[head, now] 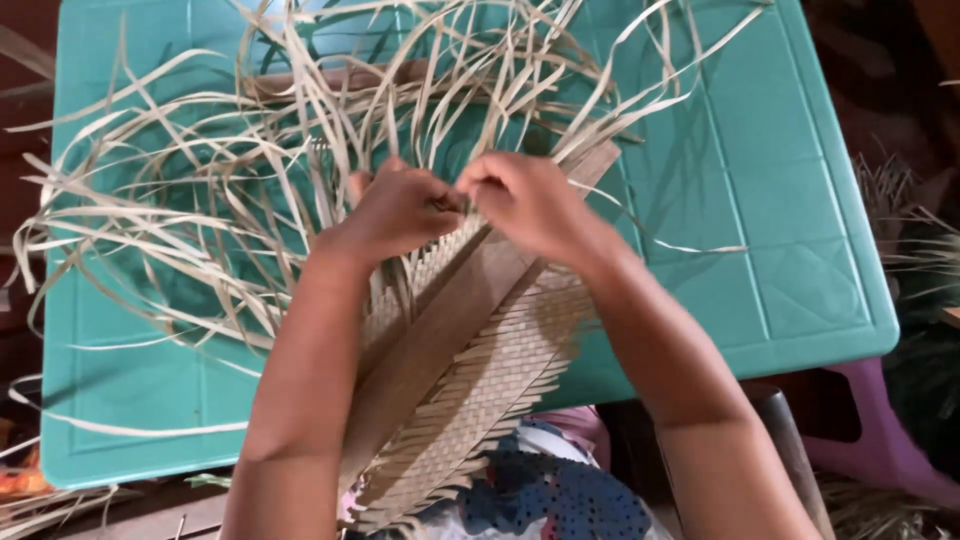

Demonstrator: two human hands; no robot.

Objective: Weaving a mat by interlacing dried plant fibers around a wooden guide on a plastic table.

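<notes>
- Head view, far left: loose pale strips (150,210) fan out over the teal plastic table (800,250).
- Left hand (395,210), fingers curled, pinches strips at the weave's far edge.
- Woven mat (490,370), with a flat brown slat (450,320) lying along it, runs from the near edge up to both hands.
- Right hand (530,200), just beside the left hand, pinches strips too.

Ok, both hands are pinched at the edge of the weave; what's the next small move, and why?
Probably draw the pinched strip snug against the last row. Left hand and right hand meet where the woven mat ends, and loose strips fan out unwoven across the teal table beyond.
</notes>
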